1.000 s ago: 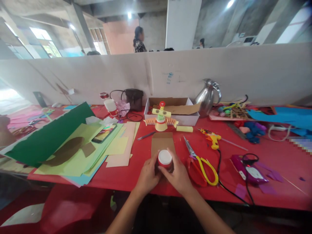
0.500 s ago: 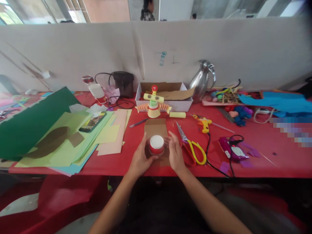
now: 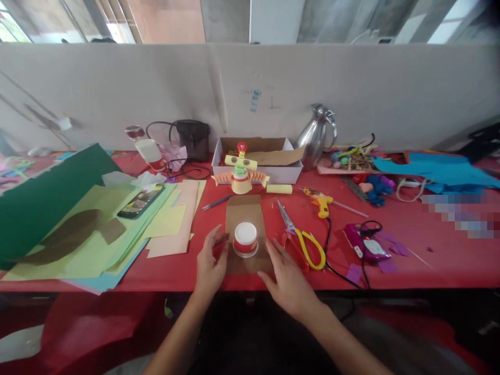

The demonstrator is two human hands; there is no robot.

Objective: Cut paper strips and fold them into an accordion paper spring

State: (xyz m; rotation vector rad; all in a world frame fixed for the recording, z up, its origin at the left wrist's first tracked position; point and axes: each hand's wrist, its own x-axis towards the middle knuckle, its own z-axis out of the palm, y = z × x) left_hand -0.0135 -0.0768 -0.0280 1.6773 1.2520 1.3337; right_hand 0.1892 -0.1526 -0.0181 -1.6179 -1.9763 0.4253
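A red and white paper cup (image 3: 246, 240) rests upside down on a strip of brown cardboard (image 3: 242, 208), its white base facing up. To its left is my left hand (image 3: 212, 260), fingers curved and apart, with nothing in it. My right hand (image 3: 287, 278) lies low on the cup's other side, fingers spread over the cardboard's right edge, also holding nothing. Neither hand touches the cup. Yellow-handled scissors (image 3: 302, 237) lie just right of my right hand. Behind the cardboard stands a paper figure (image 3: 241, 172) with pleated orange arms and a red top.
Coloured paper sheets (image 3: 128, 234) and a phone (image 3: 140, 202) lie on the left. A yellow glue gun (image 3: 322, 203) and a purple box with a cable (image 3: 367, 244) are to the right. At the back stand a white box (image 3: 258, 174) and a steel jug (image 3: 315, 136).
My hands have moved apart from the cup, which now stands free on the cardboard. The whole view has shifted slightly.
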